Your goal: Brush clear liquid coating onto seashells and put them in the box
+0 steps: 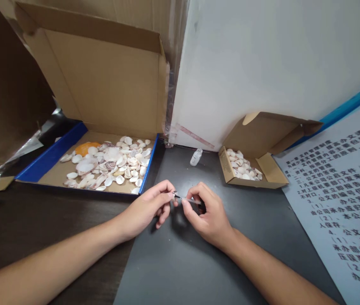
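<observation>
My left hand [154,205] pinches a small shell [174,194] between thumb and forefinger; the fingers cover most of it. A thin brush [193,201] with a dark handle end is held in my right hand [210,214], and its dark tip points left, at the shell. Whether tip and shell touch is too small to tell. Beyond both hands stands a little clear glass bottle [196,157] with a pale label and no cap on it.
At the left an open blue-sided box [51,159] holds many pale shells [113,163] and an orange one [87,148]. A smaller open cardboard box [270,167] of white shells [242,166] is at right. A printed sheet [341,199] leans beside the dark grey mat [173,271].
</observation>
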`<state>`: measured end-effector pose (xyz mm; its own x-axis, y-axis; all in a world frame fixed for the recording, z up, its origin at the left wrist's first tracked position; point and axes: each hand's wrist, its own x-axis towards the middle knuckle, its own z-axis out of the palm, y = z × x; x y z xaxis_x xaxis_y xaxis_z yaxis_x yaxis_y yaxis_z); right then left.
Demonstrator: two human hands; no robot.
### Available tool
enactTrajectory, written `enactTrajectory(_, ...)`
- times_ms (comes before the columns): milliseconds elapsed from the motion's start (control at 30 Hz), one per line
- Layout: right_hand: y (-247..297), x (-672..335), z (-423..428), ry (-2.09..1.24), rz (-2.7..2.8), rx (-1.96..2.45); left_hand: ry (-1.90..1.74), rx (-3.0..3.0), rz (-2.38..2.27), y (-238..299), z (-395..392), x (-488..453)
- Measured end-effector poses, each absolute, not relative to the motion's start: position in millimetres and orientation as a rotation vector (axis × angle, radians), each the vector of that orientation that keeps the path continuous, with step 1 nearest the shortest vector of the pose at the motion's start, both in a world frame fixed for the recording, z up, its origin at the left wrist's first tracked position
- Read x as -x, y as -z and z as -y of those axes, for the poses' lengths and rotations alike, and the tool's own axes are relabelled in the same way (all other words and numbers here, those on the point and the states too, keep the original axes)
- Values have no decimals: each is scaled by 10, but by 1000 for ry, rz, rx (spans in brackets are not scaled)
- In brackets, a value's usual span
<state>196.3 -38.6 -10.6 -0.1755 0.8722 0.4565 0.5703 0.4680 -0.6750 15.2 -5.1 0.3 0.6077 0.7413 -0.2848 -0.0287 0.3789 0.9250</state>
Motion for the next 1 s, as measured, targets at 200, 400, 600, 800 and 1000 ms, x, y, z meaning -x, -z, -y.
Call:
enactTrajectory(200, 113, -1967, 378, -427, 1870, 1371, -565, -1072, -797, 2, 52, -151)
enactTrajectory(400, 90, -1970, 393, -433, 1865, 1209, -578, -1049, -796, 9, 49, -156)
enactTrajectory(600, 102, -1974, 396, -425, 1831, 1255, -583, -1063, -781, 38, 43, -151)
enactTrajectory(800, 121, -1970, 397, -414, 1831, 1206, -598, -1085, -759, 61, 44, -151)
enactTrajectory(1000, 145, -1964, 396, -453, 1840, 1127, -609, -1108, -752, 67, 54, -151)
